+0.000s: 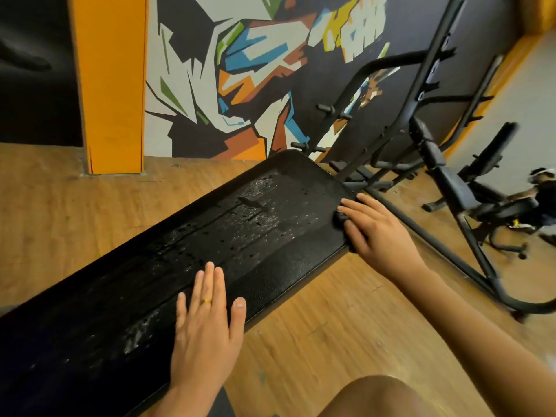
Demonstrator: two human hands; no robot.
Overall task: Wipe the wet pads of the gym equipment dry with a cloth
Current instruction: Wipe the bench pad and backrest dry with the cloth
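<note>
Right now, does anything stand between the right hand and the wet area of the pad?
Nothing visible does. The right hand rests at the edge of the pad; wet drops begin right beside it.

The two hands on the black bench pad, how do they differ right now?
The left hand wears a gold ring; the right hand shows none. The left hand lies flat midway along the wet pad; the right hand sits at its far end, fingers over a small dark lump, perhaps the cloth. Both rest palm down with fingers fairly straight.
</note>
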